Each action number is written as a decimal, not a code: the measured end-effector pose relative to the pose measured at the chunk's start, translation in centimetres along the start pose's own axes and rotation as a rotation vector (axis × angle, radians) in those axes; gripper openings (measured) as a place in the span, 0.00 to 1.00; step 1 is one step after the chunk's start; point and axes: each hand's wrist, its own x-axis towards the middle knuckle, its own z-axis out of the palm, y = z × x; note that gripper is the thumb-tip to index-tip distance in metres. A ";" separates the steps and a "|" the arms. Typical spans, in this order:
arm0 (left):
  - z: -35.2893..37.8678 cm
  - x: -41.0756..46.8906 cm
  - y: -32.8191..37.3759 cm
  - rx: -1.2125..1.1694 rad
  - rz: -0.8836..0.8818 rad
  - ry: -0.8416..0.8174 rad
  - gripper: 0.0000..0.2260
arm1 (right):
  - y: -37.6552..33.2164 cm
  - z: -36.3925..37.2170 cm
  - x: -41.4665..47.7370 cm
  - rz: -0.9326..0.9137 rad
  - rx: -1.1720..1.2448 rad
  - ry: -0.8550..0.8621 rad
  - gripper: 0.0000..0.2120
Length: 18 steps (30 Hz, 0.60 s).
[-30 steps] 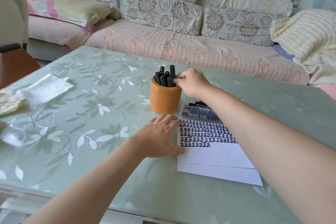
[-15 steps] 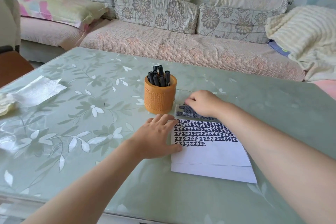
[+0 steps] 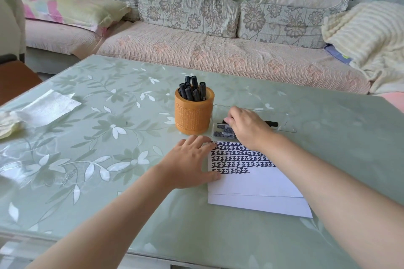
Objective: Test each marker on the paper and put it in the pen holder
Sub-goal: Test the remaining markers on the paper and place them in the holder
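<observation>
An orange pen holder (image 3: 193,116) stands mid-table with several black markers (image 3: 192,90) upright in it. Right of it lies a clear plastic tray (image 3: 284,123) holding black markers. My right hand (image 3: 247,125) reaches into the tray, its fingers curled round a black marker (image 3: 272,124) whose end sticks out to the right. White paper (image 3: 255,183) with rows of black marks lies in front of the tray. My left hand (image 3: 190,162) rests flat with straight fingers on the paper's left edge.
The table (image 3: 98,159) has a green floral glass top. A white tissue (image 3: 47,108) and crumpled cloth lie at the far left. Behind the table runs a sofa (image 3: 218,54) with cushions and a cream blanket (image 3: 367,35) at right.
My right hand left the pen holder, came down to the tray beside it and closed on a marker there. My left hand stayed on the paper.
</observation>
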 end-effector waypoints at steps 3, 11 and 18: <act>0.0 0.0 0.0 -0.002 -0.004 -0.005 0.36 | 0.0 -0.3 -0.2 -0.058 -0.087 0.079 0.10; -0.3 0.1 0.1 -0.008 -0.006 -0.017 0.36 | -2.2 -1.8 -2.9 -0.289 -0.083 0.299 0.11; -0.9 0.5 0.6 -0.091 -0.060 0.105 0.33 | -3.2 -3.1 -7.8 -0.405 -0.012 0.533 0.09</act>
